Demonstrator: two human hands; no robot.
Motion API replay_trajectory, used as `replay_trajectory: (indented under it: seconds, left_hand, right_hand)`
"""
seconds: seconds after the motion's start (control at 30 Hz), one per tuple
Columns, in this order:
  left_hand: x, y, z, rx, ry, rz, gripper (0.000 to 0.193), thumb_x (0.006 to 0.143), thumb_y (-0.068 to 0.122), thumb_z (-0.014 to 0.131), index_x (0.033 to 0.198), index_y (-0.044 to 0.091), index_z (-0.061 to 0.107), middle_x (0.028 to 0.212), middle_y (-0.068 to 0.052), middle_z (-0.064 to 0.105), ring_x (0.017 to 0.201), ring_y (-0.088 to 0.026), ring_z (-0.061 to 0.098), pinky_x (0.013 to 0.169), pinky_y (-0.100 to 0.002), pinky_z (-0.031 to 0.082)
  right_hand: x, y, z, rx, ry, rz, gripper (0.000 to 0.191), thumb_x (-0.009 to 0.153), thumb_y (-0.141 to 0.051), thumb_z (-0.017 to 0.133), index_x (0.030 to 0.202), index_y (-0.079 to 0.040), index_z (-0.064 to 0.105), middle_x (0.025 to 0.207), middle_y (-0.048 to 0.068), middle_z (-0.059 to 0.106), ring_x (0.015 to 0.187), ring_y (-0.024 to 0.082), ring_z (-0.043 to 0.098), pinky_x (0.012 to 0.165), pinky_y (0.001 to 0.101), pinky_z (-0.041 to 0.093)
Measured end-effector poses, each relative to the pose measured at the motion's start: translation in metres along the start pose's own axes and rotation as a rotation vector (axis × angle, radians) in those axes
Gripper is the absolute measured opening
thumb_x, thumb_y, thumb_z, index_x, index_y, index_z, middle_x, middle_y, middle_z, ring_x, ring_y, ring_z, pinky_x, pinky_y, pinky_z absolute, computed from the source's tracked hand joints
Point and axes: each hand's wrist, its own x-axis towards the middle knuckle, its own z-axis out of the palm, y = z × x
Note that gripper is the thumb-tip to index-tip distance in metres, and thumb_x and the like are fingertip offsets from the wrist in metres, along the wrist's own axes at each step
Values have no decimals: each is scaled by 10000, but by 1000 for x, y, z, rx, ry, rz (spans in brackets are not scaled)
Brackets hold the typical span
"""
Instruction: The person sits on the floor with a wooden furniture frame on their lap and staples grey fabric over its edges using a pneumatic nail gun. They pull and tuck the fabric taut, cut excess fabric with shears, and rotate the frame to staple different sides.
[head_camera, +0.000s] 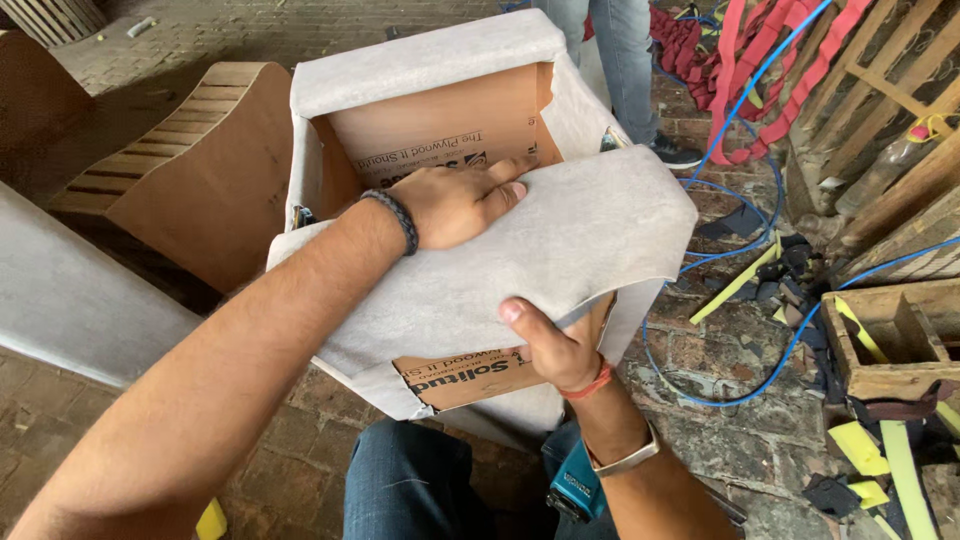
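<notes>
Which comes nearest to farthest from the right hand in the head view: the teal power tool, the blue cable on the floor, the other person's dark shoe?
From the right hand, which grips the grey fabric:
1. Teal power tool, just below the wrist, by the knee.
2. Blue cable, on the brick floor to the right.
3. Dark shoe, farthest, up behind the frame.

**Bare arms, wristbands and blue jeans**

Both forearms are seen bare, with no sleeves in view. On the left hand (455, 205) side, a dark braided band (397, 218) is worn around the wrist. At the wrist of the right hand (558, 350), a thin red thread (590, 384) is tied, and a silver metal bracelet (625, 460) is worn further up the forearm. The legs are covered by dark blue jeans (405, 485).
</notes>
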Motion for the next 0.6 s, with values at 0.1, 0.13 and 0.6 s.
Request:
replay_trajectory:
  seconds: [0.1, 0.13, 0.6]
  left_hand:
    - [-12, 5, 12, 10, 119, 80, 604, 1028, 537, 247, 1581, 296, 249, 1607, -102, 411, 1403, -375, 458, 1161, -459, 370]
    - [-17, 7, 16, 80, 138, 120, 600, 1041, 530, 254, 1594, 301, 208, 1612, -138, 356, 1421, -395, 404, 1157, -518, 323]
    - [-56, 22, 21, 485, 149, 378, 654, 926, 443, 590, 1489, 610, 302, 1678, -59, 47, 1493, -481, 149, 1128, -733, 176]
  right_hand:
    - [-7, 6, -9, 14, -78, -195, 418, 972, -91, 695, 1331, 47, 532, 1232, 84, 632, 1087, 164, 623, 960, 332, 551]
    - [-6, 6, -14, 8, -126, -155, 398, 977, -80, 684, 1330, 48, 550, 1236, 95, 638, 1110, 173, 622, 988, 339, 542]
    - [2, -2, 10, 268, 45, 519, 354, 1006, -286, 688, 1066, 59, 635, 741, 90, 601, 473, 151, 529, 458, 328, 475]
